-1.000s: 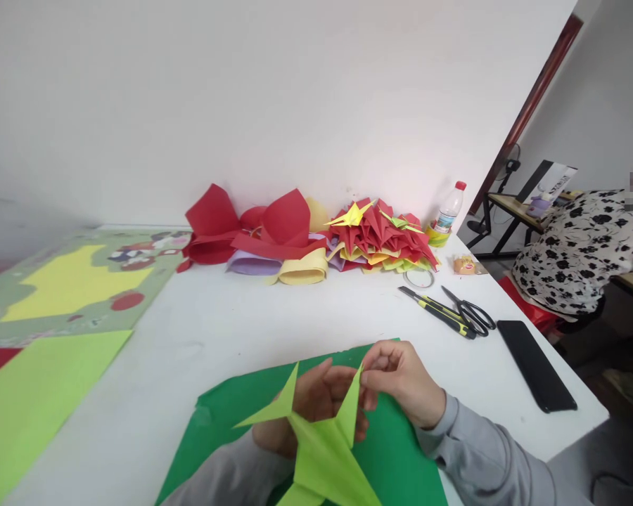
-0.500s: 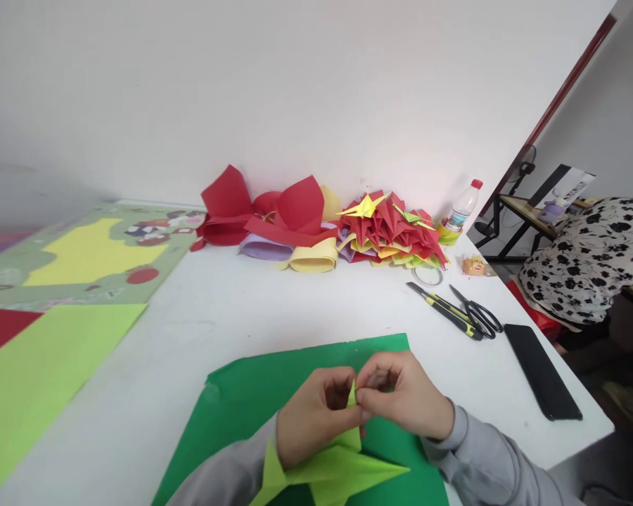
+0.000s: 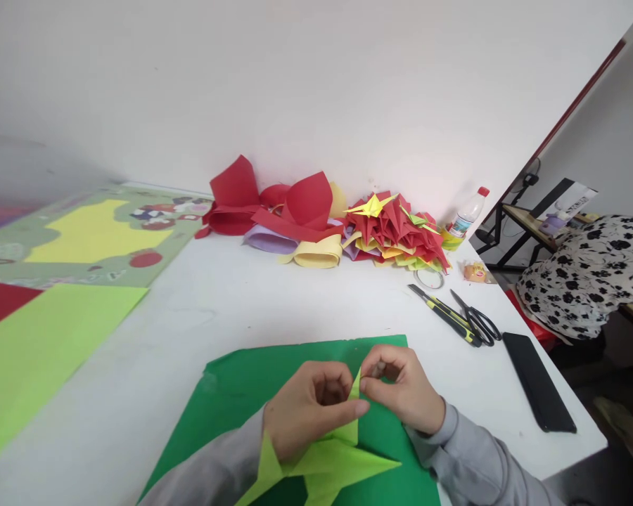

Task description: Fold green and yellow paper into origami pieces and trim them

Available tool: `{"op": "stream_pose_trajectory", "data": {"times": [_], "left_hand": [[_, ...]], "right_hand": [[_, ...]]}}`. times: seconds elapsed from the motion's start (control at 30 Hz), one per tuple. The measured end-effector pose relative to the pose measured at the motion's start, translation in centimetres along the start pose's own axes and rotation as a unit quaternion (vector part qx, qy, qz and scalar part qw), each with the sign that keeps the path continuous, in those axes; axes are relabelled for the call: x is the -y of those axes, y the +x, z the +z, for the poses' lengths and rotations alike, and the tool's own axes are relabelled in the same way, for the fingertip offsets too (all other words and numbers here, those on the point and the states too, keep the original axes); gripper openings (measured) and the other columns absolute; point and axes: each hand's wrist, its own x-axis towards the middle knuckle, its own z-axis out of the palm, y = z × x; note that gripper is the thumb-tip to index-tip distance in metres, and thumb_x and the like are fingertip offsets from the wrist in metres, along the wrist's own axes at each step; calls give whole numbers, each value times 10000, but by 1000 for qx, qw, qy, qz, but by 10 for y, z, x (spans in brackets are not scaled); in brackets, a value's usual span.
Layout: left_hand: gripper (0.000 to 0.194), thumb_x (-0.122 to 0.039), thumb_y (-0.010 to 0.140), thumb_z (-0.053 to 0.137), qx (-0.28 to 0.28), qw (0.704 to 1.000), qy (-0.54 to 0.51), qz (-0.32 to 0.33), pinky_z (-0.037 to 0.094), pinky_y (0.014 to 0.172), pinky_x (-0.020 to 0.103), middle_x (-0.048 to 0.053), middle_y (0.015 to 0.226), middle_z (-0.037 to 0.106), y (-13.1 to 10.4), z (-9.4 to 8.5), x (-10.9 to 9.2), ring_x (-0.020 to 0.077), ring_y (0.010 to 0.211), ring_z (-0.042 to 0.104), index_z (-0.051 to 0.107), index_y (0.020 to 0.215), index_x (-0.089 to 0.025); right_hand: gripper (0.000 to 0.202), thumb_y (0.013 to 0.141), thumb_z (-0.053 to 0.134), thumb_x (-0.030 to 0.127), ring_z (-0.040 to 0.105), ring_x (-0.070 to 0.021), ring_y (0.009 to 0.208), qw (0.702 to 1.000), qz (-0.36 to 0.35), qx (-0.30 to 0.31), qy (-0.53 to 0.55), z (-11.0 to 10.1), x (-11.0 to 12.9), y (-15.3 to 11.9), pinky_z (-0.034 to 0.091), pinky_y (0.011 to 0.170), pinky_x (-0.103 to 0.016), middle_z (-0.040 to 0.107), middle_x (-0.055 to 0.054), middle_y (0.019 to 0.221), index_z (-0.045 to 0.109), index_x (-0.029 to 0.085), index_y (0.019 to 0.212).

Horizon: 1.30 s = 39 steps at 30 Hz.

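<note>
A lime-green folded paper crane (image 3: 342, 465) is held low in the view, over a dark green sheet (image 3: 232, 393). My left hand (image 3: 311, 407) is closed around its narrow upright part, thumb in front and fingers behind. At the pointed tip of that part, the thumb and forefinger of my right hand (image 3: 406, 386) are pinched together against the paper. The crane's other points spread out below my left hand, one toward the right and one toward the lower left. My left hand and wrist cover some of its body.
Along the wall lie red paper shapes (image 3: 300, 211), a pile of folded cranes (image 3: 390, 232) and a bottle (image 3: 467, 214). A cutter (image 3: 446, 316), scissors (image 3: 477, 320), tape ring (image 3: 429, 280) and black phone-like slab (image 3: 539, 383) sit right. Coloured sheets (image 3: 68, 337) lie left. A person in patterned clothing (image 3: 585, 274) is beyond.
My right hand has shifted slightly up along the crane's tip, and my left thumb has straightened across the upright part. The camera view has tilted a little.
</note>
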Motion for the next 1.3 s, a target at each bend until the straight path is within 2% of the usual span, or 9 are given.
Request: {"op": "stream_pose_trajectory", "data": {"times": [0.1,0.27,0.37,0.6,0.7,0.87,1.07,1.2,1.3], "left_hand": [[351,-313,504,822,-18,999,30,5,199,425,205,-97,421,364,-1,1,-3,59,430,284,501,485,-173],[207,-249,538,802,-37,998,11,41,384,490,223,-12,533,602,-4,1,-19,127,519,514,620,604,-176],[184,-221,534,803,-40,998,-8,48,430,489,229,11,566,631,-2,-1,-21,151,557,562,644,616,-178],[221,-287,560,808,9,997,-64,46,476,453,245,-2,601,583,3,-6,-13,149,561,572,631,570,-155],[259,-322,548,825,36,996,-77,17,480,483,243,-3,591,603,5,-9,-9,135,555,576,641,573,-141],[296,-332,502,864,34,991,-117,-57,484,533,236,-5,564,656,5,-11,-4,115,540,589,666,600,-135],[292,-326,476,881,39,987,-148,-47,445,494,203,-18,489,652,6,-9,-6,83,462,557,681,584,-143],[302,-319,426,898,79,976,-187,-81,363,392,181,-37,418,606,8,-12,-4,62,365,487,685,563,-155],[296,-304,400,906,110,965,-216,-95,317,368,175,-32,414,609,8,-15,-1,52,339,460,692,546,-161]], "right_hand": [[36,641,632,172,473,-77,508,1000,5,19,13,0,0,1,369,500,-198,556,42,547,599,173,629],[96,629,687,202,511,-76,454,990,86,61,96,-3,-3,3,391,461,-194,584,47,532,598,169,646],[142,615,729,215,534,-74,447,986,103,61,115,-4,-4,4,421,467,-190,598,48,525,602,161,649],[239,602,792,286,554,-84,432,985,112,49,120,-2,-3,6,445,453,-190,611,38,488,602,149,651],[217,607,788,269,559,-83,434,984,115,47,127,-3,-4,6,454,457,-193,614,41,505,632,146,694],[135,644,749,232,557,-83,437,988,96,49,112,-7,-4,7,463,463,-196,607,39,495,654,146,689],[56,654,729,155,576,-72,474,991,65,47,112,-12,-2,6,475,490,-175,632,28,550,690,149,693],[53,671,739,148,616,-84,517,989,7,110,97,-17,2,5,495,510,-177,653,4,632,731,156,723],[63,711,719,141,638,-103,552,985,-69,152,44,-21,7,5,504,537,-190,675,-29,658,752,152,764]]}}
